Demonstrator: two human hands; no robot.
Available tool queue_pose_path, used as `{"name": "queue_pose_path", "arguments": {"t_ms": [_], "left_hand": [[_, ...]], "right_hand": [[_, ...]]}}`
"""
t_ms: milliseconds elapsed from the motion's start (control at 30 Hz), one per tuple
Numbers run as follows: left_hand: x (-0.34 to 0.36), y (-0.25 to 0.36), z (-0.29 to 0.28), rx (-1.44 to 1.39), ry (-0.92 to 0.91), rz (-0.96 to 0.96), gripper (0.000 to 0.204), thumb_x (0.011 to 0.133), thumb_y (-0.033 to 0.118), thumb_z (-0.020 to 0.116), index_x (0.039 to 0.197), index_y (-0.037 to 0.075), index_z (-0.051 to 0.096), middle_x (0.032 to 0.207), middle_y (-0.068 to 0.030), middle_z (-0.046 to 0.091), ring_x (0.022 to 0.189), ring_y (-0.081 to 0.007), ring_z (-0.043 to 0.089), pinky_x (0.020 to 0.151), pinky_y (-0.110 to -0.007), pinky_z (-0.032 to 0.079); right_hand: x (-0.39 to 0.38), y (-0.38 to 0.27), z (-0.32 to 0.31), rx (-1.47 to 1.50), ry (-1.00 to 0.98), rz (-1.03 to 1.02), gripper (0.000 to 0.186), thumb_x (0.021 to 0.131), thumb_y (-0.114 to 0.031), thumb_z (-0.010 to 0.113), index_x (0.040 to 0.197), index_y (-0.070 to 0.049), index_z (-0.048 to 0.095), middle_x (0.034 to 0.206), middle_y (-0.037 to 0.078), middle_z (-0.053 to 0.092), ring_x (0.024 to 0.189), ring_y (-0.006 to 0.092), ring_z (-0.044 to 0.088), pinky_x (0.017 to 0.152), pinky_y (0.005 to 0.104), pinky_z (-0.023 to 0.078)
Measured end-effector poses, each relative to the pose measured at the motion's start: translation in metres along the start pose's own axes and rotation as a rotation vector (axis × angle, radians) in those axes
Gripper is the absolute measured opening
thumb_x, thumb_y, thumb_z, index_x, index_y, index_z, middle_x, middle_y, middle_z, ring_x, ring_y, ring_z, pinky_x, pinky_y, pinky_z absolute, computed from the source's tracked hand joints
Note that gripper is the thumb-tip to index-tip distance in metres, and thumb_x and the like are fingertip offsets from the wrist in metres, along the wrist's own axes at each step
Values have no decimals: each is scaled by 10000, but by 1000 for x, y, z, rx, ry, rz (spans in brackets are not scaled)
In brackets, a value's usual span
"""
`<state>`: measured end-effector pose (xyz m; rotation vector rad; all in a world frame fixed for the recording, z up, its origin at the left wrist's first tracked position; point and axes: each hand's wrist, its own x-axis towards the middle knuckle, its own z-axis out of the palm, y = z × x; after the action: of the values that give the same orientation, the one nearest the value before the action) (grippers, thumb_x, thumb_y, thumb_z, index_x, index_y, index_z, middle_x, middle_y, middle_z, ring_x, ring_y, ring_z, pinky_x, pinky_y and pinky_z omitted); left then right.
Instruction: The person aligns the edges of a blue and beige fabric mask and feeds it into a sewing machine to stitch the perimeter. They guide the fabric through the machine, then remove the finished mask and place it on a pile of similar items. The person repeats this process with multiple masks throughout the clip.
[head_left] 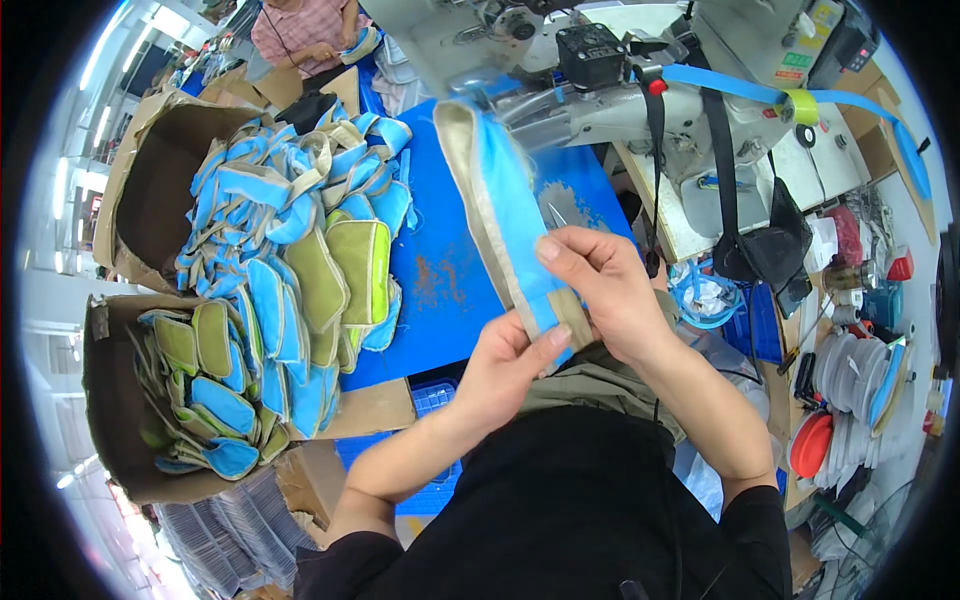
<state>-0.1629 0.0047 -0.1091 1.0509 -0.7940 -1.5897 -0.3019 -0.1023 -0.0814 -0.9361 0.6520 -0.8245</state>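
Note:
Between my hands, over the front of the blue tabletop (440,345), is a long blue fabric strip (507,200) with beige edging and a beige patch at its near end. My left hand (503,362) pinches that near end between thumb and fingers. My right hand (605,285) grips the strip's right edge a little higher up, thumb on the blue side. The strip's far end curls upward, away from me. Left of it lies a heap of similar blue and beige fabric strips (265,190), with green and blue fabric pads (355,260) in front.
A sewing machine (560,110) stands beyond the strip. Two cardboard boxes (125,480) sit at left, the nearer holding green and blue pads. Black straps (722,150) hang at right, near a blue ribbon (720,82). Another person (300,35) works at the far left.

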Motion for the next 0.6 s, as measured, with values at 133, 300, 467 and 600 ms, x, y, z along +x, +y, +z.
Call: {"name": "queue_pose_path", "arguments": {"t_ms": [133, 300, 467, 600], "left_hand": [[-11, 12, -20, 125, -88, 107, 380, 1120, 207, 464, 1380, -39, 588, 1281, -119, 664, 1101, -188, 649, 910, -332, 532], [65, 68, -44, 1320, 372, 1160, 530, 803, -69, 721, 1316, 38, 642, 1424, -237, 578, 1294, -408, 583, 1085, -475, 474], [124, 124, -81, 1720, 80, 1400, 315, 733, -37, 768, 1033, 51, 731, 1146, -144, 741, 1124, -317, 700, 993, -448, 541], [130, 116, -71, 1533, 207, 1181, 235, 729, -35, 767, 941, 54, 720, 1013, -116, 755, 997, -287, 743, 884, -412, 569]], "right_hand": [[-8, 4, -6, 70, -58, 14, 249, 1018, -220, 711, 1083, 17, 753, 937, 16, 745, 816, 38, 628, 719, 219, 483], [-9, 11, -11, 223, -41, 23, 225, 1015, -191, 710, 1059, 26, 751, 960, 15, 750, 824, 32, 629, 723, 218, 478], [-9, 8, 3, 164, -35, -3, 159, 1008, -163, 721, 938, -19, 725, 805, -46, 677, 703, -7, 543, 606, 210, 409], [-7, -1, 4, 86, -84, -50, 185, 994, -134, 736, 855, -30, 671, 685, -86, 580, 608, -17, 457, 511, 219, 337]]}}
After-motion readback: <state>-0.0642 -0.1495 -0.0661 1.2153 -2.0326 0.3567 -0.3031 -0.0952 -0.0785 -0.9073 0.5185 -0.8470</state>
